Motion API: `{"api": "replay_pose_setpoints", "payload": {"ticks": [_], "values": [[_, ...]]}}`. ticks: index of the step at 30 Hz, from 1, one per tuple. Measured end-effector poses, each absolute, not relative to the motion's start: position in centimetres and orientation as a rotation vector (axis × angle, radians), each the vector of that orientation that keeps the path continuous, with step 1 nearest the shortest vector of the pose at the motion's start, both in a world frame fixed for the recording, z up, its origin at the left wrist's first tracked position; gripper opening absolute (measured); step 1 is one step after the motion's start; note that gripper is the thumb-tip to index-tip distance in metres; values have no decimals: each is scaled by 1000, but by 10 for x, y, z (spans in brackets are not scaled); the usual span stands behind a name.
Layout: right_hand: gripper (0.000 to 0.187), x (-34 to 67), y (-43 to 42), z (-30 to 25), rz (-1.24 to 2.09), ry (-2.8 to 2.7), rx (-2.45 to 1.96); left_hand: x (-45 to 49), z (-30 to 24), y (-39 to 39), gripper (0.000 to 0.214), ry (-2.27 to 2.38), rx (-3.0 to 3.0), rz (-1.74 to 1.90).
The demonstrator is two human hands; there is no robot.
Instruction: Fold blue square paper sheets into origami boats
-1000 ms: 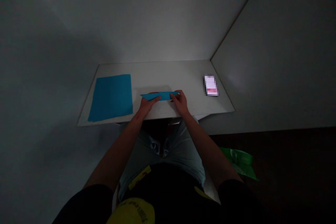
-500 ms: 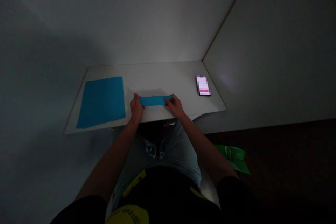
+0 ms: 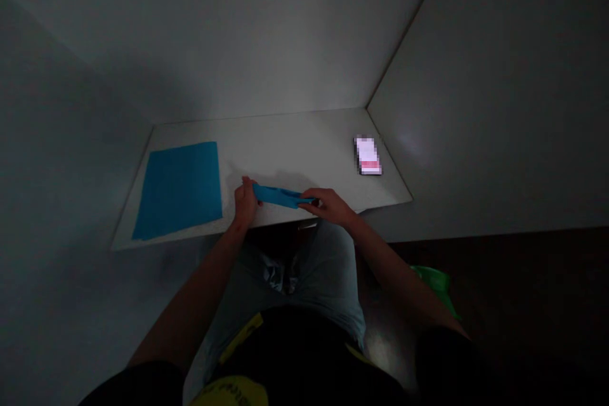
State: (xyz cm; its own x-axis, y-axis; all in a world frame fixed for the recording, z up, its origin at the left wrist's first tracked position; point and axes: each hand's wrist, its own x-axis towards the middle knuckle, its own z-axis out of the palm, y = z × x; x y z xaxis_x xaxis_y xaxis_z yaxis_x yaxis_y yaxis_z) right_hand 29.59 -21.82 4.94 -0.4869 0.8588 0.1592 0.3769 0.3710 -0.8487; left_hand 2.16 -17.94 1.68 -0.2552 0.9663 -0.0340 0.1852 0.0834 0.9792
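A narrow folded strip of blue paper (image 3: pixel 278 195) hangs just above the near edge of the white table (image 3: pixel 285 146), held at both ends. My left hand (image 3: pixel 245 202) pinches its left end, fingers closed. My right hand (image 3: pixel 329 204) grips its right end, fingers curled round it. The strip tilts slightly down to the right. A flat blue sheet of paper (image 3: pixel 179 188) lies on the left part of the table, apart from my hands.
A lit phone (image 3: pixel 368 156) lies at the table's right side near the wall corner. White walls close in behind and on both sides. A green bag (image 3: pixel 435 282) lies on the dark floor at the right. My lap is below the table edge.
The folded blue strip has come up off the table towards its near edge. Both hands moved nearer to me, now gripping its ends. The view shifted slightly right.
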Motion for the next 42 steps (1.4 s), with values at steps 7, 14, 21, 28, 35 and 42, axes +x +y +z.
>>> {"api": "replay_pose_setpoints", "payload": {"ticks": [7, 14, 21, 28, 35, 42], "values": [[31, 332, -213, 73, 829, -2041, -1263, 25, 11, -168, 83, 1211, 1027, 1436], [34, 382, -127, 83, 432, -1816, -1933, 29, 7, -169, 81, 1191, 1082, 1391], [58, 376, -35, 65, 454, -1720, -2062, 26, 7, -173, 75, 1235, 1165, 1352], [59, 338, -65, 49, 287, -1632, -1801, 34, 8, -175, 63, 1249, 1232, 1342], [43, 273, -211, 12, 549, -1660, -1429, -52, 34, -196, 47, 1499, 1806, 1212], [43, 272, -211, 1, 642, -1669, -1478, -205, 23, -268, 78, 1783, 2150, 721]]}}
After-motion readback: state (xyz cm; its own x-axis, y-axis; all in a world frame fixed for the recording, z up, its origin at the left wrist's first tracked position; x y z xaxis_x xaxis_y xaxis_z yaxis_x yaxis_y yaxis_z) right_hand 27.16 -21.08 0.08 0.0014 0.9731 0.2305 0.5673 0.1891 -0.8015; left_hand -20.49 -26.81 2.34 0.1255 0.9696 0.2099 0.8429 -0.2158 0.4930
